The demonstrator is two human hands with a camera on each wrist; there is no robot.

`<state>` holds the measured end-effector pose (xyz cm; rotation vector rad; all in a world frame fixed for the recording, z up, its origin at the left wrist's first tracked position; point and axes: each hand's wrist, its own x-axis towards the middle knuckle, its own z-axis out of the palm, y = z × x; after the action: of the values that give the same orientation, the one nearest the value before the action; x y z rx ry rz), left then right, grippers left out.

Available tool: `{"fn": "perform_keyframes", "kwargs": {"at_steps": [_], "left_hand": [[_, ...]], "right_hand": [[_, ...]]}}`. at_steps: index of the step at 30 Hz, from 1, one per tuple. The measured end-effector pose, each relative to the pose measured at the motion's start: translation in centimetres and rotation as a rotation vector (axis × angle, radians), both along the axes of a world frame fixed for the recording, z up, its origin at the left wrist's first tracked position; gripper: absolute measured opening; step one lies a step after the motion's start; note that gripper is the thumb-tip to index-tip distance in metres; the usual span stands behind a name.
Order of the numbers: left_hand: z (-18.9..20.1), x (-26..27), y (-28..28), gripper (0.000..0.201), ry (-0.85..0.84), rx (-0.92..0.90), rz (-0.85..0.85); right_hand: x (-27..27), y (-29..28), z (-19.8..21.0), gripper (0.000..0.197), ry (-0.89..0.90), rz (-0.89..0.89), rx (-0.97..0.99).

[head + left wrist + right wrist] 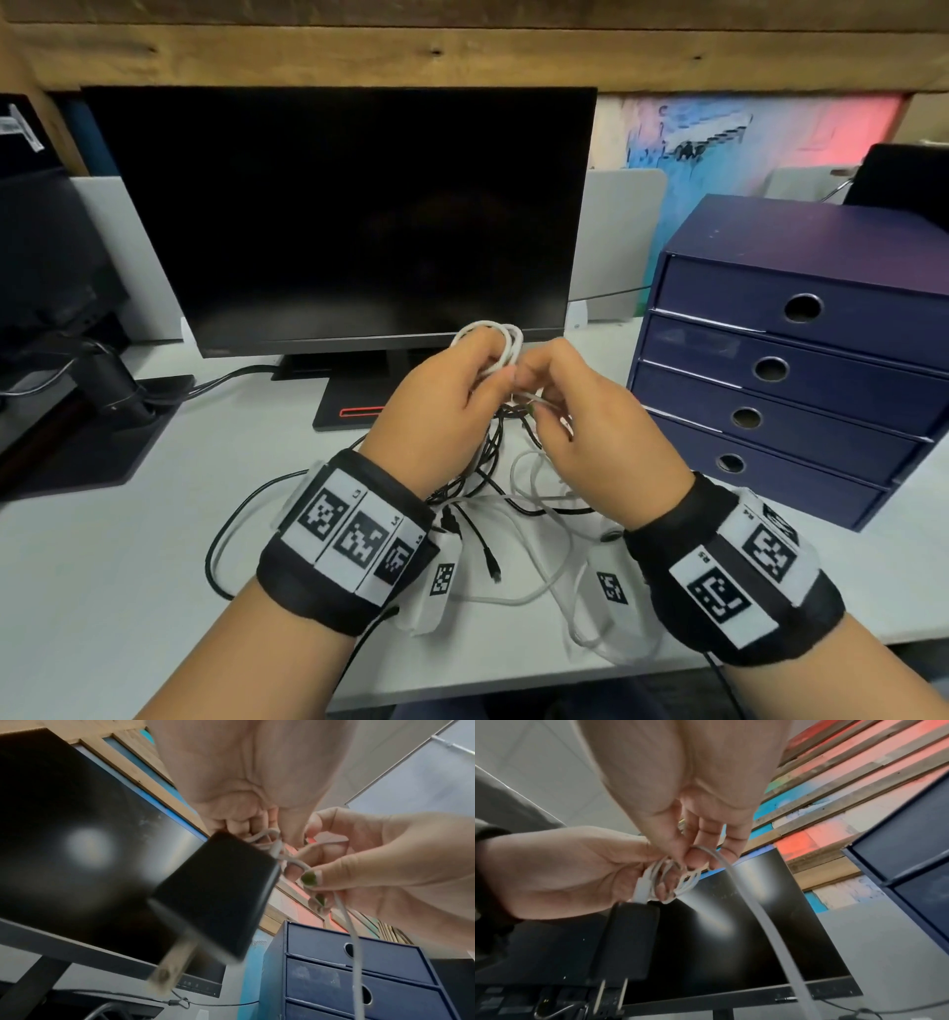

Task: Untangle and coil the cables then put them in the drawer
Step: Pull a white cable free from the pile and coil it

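Above the desk, my left hand [452,380] grips a small coil of white cable [495,339]. A black plug adapter [218,894] hangs from that coil below the hand; it also shows in the right wrist view as the adapter [626,945]. My right hand [560,395] pinches the free run of the white cable [731,870] beside the coil, and that run trails down. A tangle of black and white cables [493,493] lies on the desk under both hands. The blue drawer unit [785,370] stands at the right, all its drawers closed.
A dark monitor [334,216] on a stand fills the space behind my hands. A monitor arm base [113,385] sits at the left. A loose black cable [221,545] loops over the white desk [128,591] near the front left.
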<state>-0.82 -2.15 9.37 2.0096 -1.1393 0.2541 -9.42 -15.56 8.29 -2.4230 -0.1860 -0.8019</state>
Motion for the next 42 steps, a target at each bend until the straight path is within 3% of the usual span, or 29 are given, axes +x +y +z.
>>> {"fn": "perform_keyframes", "kwargs": {"at_steps": [6,13,17,21,26,30,37,42], "left_hand": [[0.3,-0.1,-0.2,0.012,-0.072,0.109,0.026],[0.6,0.7,0.0,0.021,0.001,0.176,0.032],[0.8,0.5,0.3,0.024,0.210,-0.039,-0.071],[0.9,0.1,0.3,0.024,0.366,-0.210,-0.166],[1.4,-0.3,0.2,0.024,0.572,-0.418,-0.356],[1.8,-0.1,0.0,0.023,0.568,-0.552,-0.423],[1.8,-0.1,-0.5,0.022,0.437,-0.572,-0.387],[1.5,-0.1,-0.8,0.027,0.285,-0.423,-0.241]], "right_hand": [[0.1,-1.0,1.3,0.041,-0.013,-0.084,-0.158],[1.8,-2.5,1.4,0.019,-0.083,-0.249,-0.339],[2.4,-2.6,0.8,0.015,-0.102,-0.330,-0.124],[3.0,-2.5,0.7,0.019,-0.008,-0.273,0.198],[3.9,-2.5,-0.3,0.026,0.197,-0.202,0.284],[4.2,-2.4,-0.7,0.026,0.312,-0.202,0.399],[3.7,-1.5,0.5,0.024,0.294,-0.140,0.193],[3.2,0.1,0.9,0.019,0.330,-0.053,-0.121]]}}
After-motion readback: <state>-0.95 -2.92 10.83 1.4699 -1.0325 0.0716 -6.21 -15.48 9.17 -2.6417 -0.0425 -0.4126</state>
